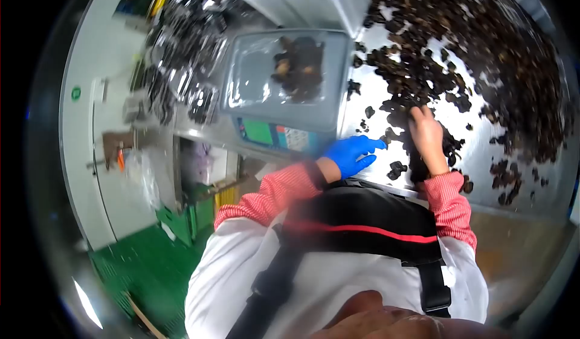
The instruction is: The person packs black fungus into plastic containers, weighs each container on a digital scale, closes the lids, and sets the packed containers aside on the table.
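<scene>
My left hand (351, 156), in a blue glove, is over the near edge of the metal table, its fingers apart and pointing right beside a few dark pieces. My bare right hand (426, 132) reaches into the dark, shrivelled pieces (417, 79), which look like dried mushrooms or fungus. Its fingertips are bent down among them, and whether they grip any is hidden. To the left, a clear plastic bag (248, 67) with some brown pieces in it lies on a grey scale (284, 114) with a green display.
Many filled clear packs (181, 61) are heaped left of the scale. A translucent plastic container (308, 1) stands behind it. More dark pieces (519, 67) spread over the right of the metal table (368, 152). Green crates (181, 221) are below at the left.
</scene>
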Demonstrator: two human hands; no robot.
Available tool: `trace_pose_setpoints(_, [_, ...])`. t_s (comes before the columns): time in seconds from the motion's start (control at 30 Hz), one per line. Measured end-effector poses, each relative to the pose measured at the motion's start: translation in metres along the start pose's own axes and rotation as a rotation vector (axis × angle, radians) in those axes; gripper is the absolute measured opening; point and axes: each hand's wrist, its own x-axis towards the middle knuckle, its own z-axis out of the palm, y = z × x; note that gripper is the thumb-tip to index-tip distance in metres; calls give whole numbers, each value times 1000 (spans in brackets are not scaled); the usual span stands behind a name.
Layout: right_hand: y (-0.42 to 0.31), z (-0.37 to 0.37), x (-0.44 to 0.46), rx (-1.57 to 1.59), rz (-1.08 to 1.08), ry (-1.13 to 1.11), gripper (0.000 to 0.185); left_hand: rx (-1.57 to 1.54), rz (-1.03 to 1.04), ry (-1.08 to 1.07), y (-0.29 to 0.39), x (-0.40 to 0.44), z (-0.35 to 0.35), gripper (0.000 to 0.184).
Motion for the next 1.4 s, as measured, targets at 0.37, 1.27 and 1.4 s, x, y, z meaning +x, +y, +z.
trace_pose_setpoints(0.37, [-146,-88,86,965,-103,-149,14,-116,-59,198,-13,-39,-14,28])
trace_pose_setpoints(1.27, [-241,-32,122,347,-527,122,25,-1514,-377,1171,-76,-67,-162,71])
trace_pose_setpoints(1.4, [-221,-41,156,842,-239,-63,29,-1079,-288,1249,-67,-60,-165,65])
